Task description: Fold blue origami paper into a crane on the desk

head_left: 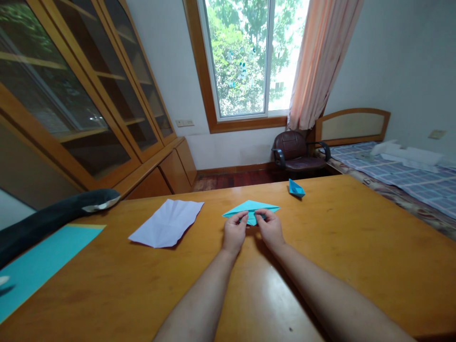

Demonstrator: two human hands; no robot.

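On the wooden table [356, 247], you have four paper things in view: one turquoise folded paper [251, 207] under your hands, one small turquoise paper boat [296, 189], one creased white sheet [167, 222], and one flat turquoise sheet [39, 263]. Take the folded paper as your landmark. It lies near the middle of the table, a wide flat triangle with its points out to both sides. The boat sits beyond it and to its right, well apart. The white sheet lies to its left, near but not touching. The flat turquoise sheet lies far to its left, at the table's edge, with a dark padded object [53, 216] just above it.

Both your forearms reach straight forward across the table and meet at the folded paper. Your left hand [234, 232] and right hand [270, 229] sit side by side, knuckles up, fingers curled down onto the paper's near edge. Each hand looks pinched shut on the paper between thumb and fingertips, though the grip is small in this view and partly hidden by your knuckles.

Left of the folded paper, the glass-fronted cabinet [89, 95] shows wooden shelves behind its doors; I cannot tell what is on them through the reflections.
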